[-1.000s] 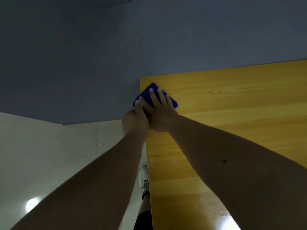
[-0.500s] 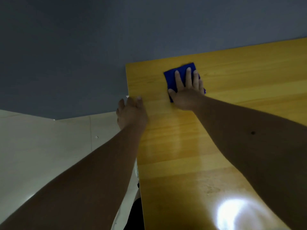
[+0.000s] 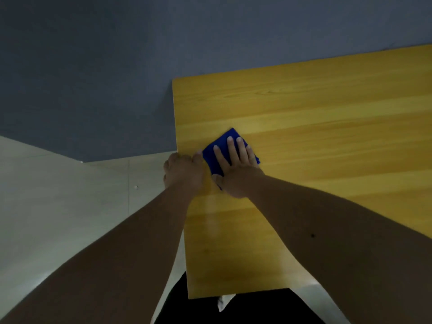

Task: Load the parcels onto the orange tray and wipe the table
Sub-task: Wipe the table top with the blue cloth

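The blue cloth (image 3: pixel 230 155), pressed flat under the open right hand (image 3: pixel 236 170), has been drawn back to the bench (image 3: pixel 327 136) edge beside the resting, loosely curled left hand (image 3: pixel 183 174); wiping is judged underway.

Bare forearms, dark trousers (image 3: pixel 257 307), white shoe (image 3: pixel 222 304).
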